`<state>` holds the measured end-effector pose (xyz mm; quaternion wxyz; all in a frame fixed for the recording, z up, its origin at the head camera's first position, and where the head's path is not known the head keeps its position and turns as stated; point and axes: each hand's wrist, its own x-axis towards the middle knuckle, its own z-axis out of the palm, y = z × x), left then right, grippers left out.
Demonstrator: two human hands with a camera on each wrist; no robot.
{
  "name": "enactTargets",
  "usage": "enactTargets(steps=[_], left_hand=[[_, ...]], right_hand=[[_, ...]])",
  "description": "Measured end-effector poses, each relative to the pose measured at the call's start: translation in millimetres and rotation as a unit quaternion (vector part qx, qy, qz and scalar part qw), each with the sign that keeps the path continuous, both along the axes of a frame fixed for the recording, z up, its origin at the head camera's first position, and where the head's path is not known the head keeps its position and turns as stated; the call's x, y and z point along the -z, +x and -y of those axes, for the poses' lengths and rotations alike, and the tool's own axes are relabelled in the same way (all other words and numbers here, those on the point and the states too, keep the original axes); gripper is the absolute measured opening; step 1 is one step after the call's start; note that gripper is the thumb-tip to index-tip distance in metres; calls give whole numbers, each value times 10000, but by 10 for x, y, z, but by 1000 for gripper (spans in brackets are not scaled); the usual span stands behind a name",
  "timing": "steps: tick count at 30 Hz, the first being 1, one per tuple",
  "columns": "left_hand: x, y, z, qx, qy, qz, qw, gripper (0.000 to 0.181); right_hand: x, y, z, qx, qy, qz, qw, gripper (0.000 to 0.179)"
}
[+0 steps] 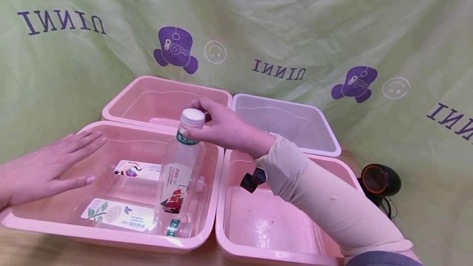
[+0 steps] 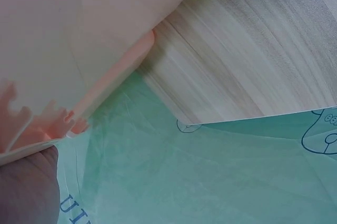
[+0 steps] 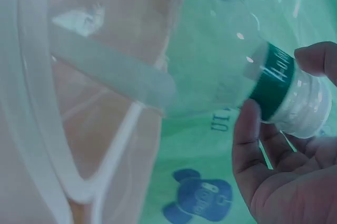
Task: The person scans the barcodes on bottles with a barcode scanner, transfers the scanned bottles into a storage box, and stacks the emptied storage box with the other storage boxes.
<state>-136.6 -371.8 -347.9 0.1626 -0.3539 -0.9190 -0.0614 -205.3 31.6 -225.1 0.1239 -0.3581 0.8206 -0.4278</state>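
My right hand (image 1: 227, 128) pinches a clear plastic bottle (image 1: 173, 184) by its neck, just below the white cap. The bottle stands nearly upright over the front left pink tub (image 1: 107, 239); a green neck band and a label with a red ship show on it. In the right wrist view, thumb and fingers sit around the neck beside the green band (image 3: 275, 79). Inside that tub lie a bottle with a flower label (image 1: 120, 215) and another with a colourful label (image 1: 138, 170). My left hand (image 1: 51, 169) reaches over the tub's left side, fingers straight, holding nothing.
A second pink tub (image 1: 177, 82) stands behind, a greyish-white tub (image 1: 295, 104) at back right, and a pink tub (image 1: 266, 221) at front right. A black round device (image 1: 388, 180) sits at the right. Green printed cloth (image 1: 236, 15) hangs behind the wooden tabletop (image 1: 33, 249).
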Motion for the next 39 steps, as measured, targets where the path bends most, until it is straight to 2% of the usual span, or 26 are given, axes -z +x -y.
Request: enactTargets(steps=[4,8,13,17,21,24,26,30,34,39], left_hand=[[-10,-9,-8,30,20,-4,10000,105],[-25,-30,-18,36,59,31,10000,101],[-32,-39,-23,-21,49,87,9999,98],[-26,-35,-24,-44,23,83,10000,97],[-29,-18,-34,-21,-35,50,10000,101],[-36,-5,-42,36,-51,22,10000,102],[-42,-2,-47,82,-50,7,10000,101],[-46,-3,-43,146,-29,-2,9999,101],[-21,-4,-22,101,49,-3,9999,104],[13,-10,-4,22,101,18,9999,105]], right_hand=[[101,-6,-3,45,17,616,9981,53],[182,-32,-38,100,-71,1133,9935,52],[235,-84,-96,247,-289,1456,9886,46],[256,-108,-145,582,-494,1595,9842,43],[220,-132,-228,841,-922,1777,9761,41],[162,-153,-298,887,-1282,1828,9707,40],[122,-165,-349,926,-1399,1727,9706,40],[44,-169,-466,1056,-1261,1432,9759,38],[-27,-160,-586,1166,-1245,1353,9760,43],[-134,-181,-775,1531,-1660,1303,9654,45]])
